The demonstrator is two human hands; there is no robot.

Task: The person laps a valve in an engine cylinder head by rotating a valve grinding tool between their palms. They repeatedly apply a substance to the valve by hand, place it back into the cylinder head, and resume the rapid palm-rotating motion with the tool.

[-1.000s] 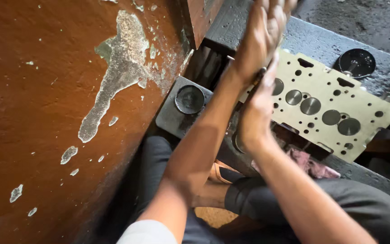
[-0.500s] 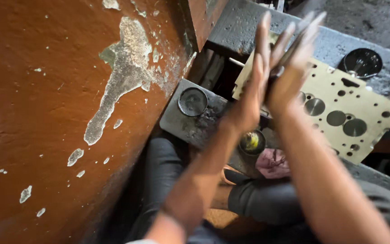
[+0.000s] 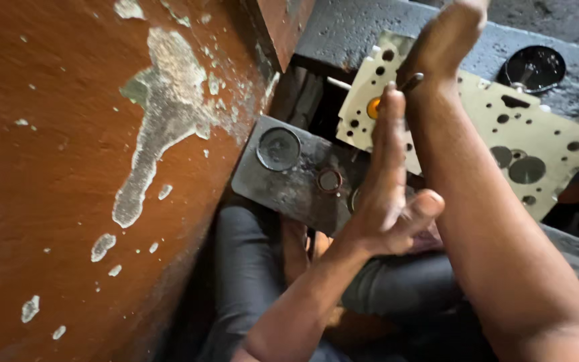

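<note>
The left hand (image 3: 387, 194) stands flat and open over the pale cylinder head (image 3: 537, 144), fingers straight, thumb out, its fingertips against a thin metal stem (image 3: 411, 82). The right hand (image 3: 447, 37) lies stretched open on the stem's other side, higher over the head, forearm slanting down across it. A dark block (image 3: 289, 177) sits just left of the head.

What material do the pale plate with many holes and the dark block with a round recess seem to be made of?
The pale plate looks like cast metal, perhaps aluminium: matte cream-grey face, crisp machined holes. The dark block looks like iron or steel: dull grey-black, greasy, with a rusty ring. Neither is certain by look alone.
</note>
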